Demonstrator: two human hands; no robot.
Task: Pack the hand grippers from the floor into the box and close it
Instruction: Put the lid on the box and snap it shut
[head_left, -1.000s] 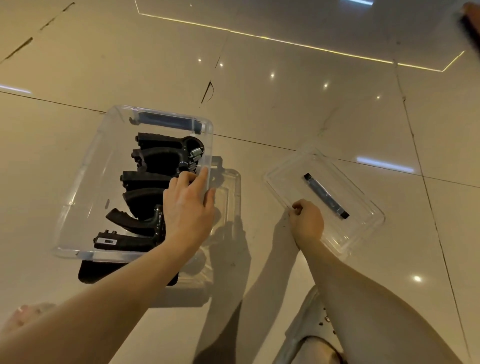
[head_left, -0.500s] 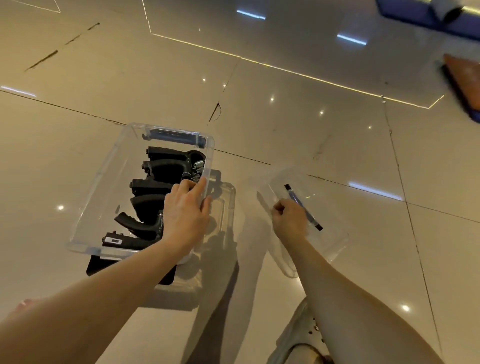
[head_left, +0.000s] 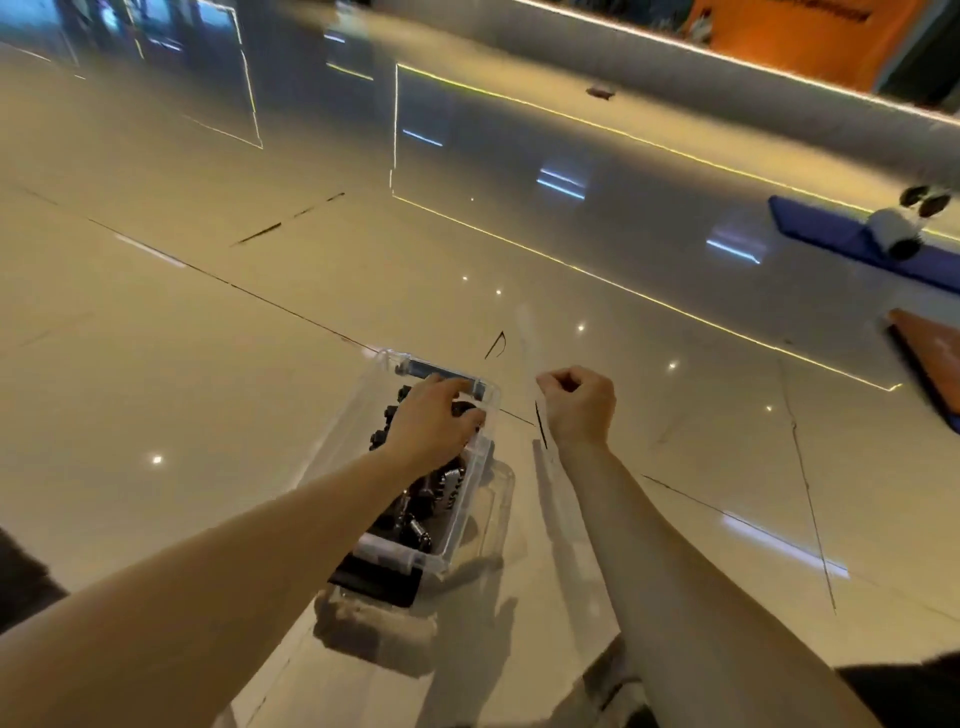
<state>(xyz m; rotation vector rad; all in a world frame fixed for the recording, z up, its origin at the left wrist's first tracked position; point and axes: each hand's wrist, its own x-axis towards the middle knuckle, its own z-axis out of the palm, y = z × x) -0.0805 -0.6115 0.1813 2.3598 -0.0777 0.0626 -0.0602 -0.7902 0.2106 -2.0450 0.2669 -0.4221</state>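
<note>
The clear plastic lid (head_left: 540, 423), likely light, stiff and slick, so best held by its edges, stands edge-on, pinched in the curled right hand (head_left: 576, 402) at 3 o'clock of the clear box (head_left: 457, 530), whose far rim the left hand (head_left: 436, 421) grips above the black hand grippers (head_left: 415, 514).

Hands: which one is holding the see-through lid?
The right hand. Its fingers are curled round the clear lid, held up beside the box. The left hand only holds the box's rim, over the black hand grippers.
</note>
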